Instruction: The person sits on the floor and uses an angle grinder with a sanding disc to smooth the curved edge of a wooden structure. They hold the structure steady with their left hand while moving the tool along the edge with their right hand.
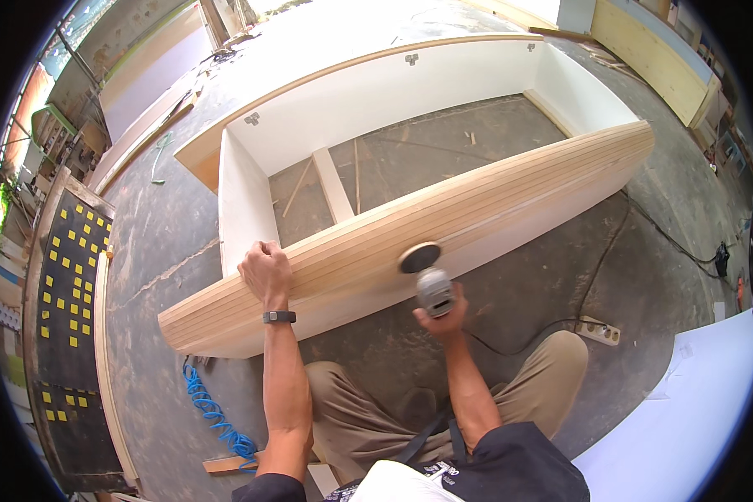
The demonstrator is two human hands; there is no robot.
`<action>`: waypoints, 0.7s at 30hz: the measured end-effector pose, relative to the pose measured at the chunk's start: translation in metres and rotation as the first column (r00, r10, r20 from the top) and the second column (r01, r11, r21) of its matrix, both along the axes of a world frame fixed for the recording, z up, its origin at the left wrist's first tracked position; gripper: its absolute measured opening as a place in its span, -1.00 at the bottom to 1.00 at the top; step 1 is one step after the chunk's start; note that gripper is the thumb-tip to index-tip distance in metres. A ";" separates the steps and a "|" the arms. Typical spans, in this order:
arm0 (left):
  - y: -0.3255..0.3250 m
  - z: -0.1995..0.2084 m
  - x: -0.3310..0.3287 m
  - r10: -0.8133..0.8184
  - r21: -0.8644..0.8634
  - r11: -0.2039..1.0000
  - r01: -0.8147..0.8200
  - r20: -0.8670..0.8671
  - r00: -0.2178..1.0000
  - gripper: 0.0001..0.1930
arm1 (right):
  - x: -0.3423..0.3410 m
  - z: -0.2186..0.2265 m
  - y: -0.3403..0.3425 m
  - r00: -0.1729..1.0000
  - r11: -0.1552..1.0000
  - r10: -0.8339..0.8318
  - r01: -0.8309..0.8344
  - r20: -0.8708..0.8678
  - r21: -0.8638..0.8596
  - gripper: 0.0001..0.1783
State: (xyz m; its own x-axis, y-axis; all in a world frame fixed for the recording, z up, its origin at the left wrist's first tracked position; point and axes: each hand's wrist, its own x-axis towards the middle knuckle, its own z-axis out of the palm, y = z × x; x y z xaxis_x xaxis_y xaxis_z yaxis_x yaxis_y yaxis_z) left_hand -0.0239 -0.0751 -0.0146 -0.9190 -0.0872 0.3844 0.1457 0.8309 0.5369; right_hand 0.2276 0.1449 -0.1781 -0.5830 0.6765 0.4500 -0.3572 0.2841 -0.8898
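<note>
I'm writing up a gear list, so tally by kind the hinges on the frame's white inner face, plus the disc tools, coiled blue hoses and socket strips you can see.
Hinges: 3
Disc tool: 1
Coiled blue hose: 1
Socket strip: 1
Total: 6

Beside our hands (266,272) we see matt wooden strips (468,197); beyond our hands, smooth white panels (335,121); closer to us, matt cloth trousers (360,406); around, rough floor (155,251).
</note>
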 end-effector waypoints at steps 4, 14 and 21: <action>-0.003 0.000 0.000 -0.016 0.014 1.000 0.016 -0.036 0.999 -0.64 | 0.003 0.035 -0.016 0.980 0.977 -0.061 0.019 0.191 0.214 -0.25; 0.000 -0.003 -0.001 -0.023 -0.023 1.000 0.021 -0.100 0.995 -0.64 | 0.017 0.028 0.039 0.988 0.966 -0.153 0.157 0.031 -0.204 -0.36; 0.001 0.005 0.004 -0.006 0.039 0.999 0.003 0.057 0.998 -0.65 | 0.008 0.080 -0.033 0.902 0.920 -0.143 -0.030 0.407 0.390 -0.15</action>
